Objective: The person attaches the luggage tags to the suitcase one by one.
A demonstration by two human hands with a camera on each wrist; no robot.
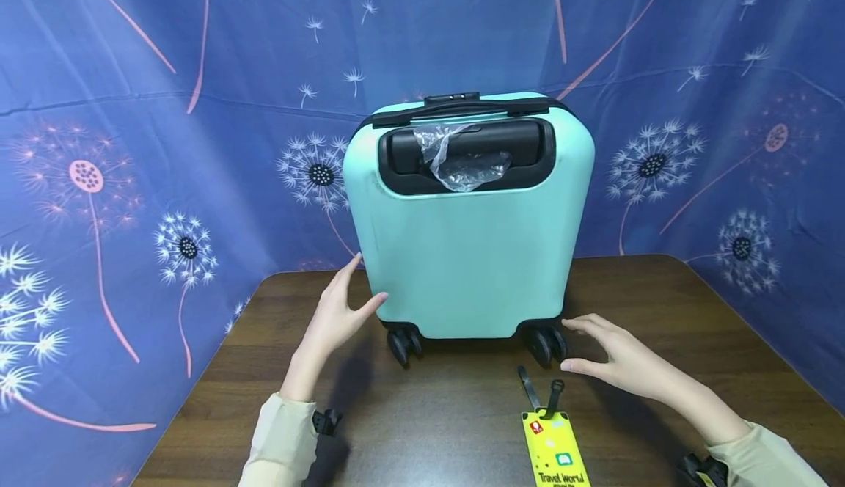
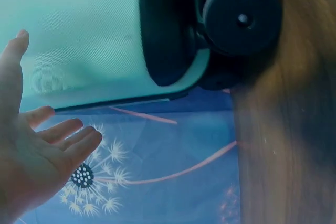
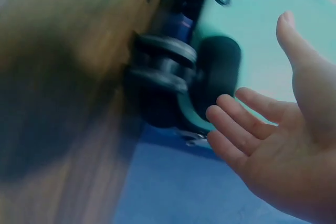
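Suitcase: the mint suitcase (image 1: 475, 252) stands upright on the table (image 1: 422, 414), wheels down, in front of the patterned cloth (image 1: 449, 25), between the two hands.
Left hand: the left hand (image 1: 333, 315) is beside the lower left side, fingers spread and released, thumb toward the front face; whether a fingertip brushes the shell I cannot tell.
Right hand: the right hand (image 1: 617, 359) is just beside the right wheels (image 1: 545, 344), fingers extended and grasping nothing.
Step in hand: judging by the pose, handling the suitcase by its two lower sides; both palms should meet the shell at matching heights, so that it neither twists nor tips.
Wheels: the left wheels (image 1: 404, 345) and the right pair probably roll easily, so an even, gentle push serves better than a jab from one side. The right fingers do well to bear on the shell above the wheels, clear of pinching.
Luggage tag: the yellow luggage tag (image 1: 554, 447) lies in front of the suitcase, its black strap (image 1: 528, 388) near the right wheels; rolling forward could run over it.
Pull handle: clear plastic wrap (image 1: 462, 164) hangs over the black pull handle (image 1: 508, 142); a grip there might slip.
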